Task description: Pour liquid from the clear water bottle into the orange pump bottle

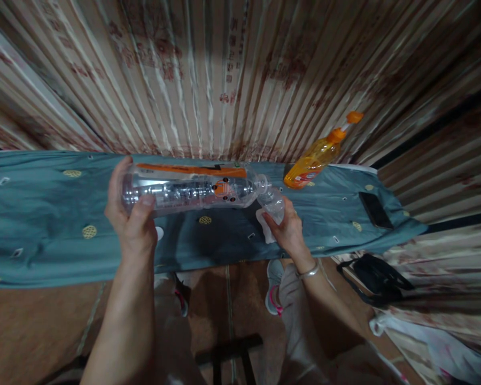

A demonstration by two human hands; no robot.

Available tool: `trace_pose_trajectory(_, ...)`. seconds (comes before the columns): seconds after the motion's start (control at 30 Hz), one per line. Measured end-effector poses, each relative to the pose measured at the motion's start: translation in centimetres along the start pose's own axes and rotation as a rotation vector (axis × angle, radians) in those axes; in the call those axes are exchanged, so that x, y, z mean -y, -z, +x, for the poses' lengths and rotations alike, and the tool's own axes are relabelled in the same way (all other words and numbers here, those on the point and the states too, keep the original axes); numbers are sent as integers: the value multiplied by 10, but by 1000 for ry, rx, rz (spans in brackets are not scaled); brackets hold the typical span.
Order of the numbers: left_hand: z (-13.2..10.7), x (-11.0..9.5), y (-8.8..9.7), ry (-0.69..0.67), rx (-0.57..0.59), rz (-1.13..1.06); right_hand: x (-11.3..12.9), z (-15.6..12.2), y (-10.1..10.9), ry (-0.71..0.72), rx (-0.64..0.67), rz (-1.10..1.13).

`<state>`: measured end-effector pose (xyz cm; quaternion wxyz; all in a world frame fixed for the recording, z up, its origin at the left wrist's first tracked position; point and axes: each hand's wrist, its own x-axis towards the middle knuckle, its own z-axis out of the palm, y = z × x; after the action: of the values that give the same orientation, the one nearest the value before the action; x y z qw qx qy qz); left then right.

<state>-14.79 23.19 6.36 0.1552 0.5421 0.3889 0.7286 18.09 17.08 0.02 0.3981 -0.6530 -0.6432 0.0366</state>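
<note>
My left hand [133, 227] is wrapped round the base end of a large clear plastic bottle [180, 192] with an orange-striped label. The bottle lies nearly level in the air, its neck pointing right. Its mouth meets the top of a small clear bottle [273, 200], which my right hand [291, 230] grips and keeps tilted towards it. Whether liquid passes between them I cannot tell. A whitish, pad-like piece [265, 224] shows beside my right fingers. On the cloth near my left wrist is a white round disc [159, 233], partly hidden.
A teal patterned cloth [208, 240] covers the long narrow table. An orange pump bottle [310, 163] stands at the back right, with a dark phone [375, 209] further right. Pleated curtains [208, 80] hang behind. A black bag [379, 275] lies below the right end, and a dark stool [229, 347] is below me.
</note>
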Motion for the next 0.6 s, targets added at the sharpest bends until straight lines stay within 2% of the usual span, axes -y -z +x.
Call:
trace_pose_trajectory(0.13,0,-2,0,-22,-2,-92,1,0,0,-4,11,8)
trace_pose_trajectory(0.4,1,-3,-1,2,-26,-74,0,0,0,-1,7,10)
trace_pose_trajectory(0.6,2,0,1,-32,8,-144,0,0,-2,-9,-11,21)
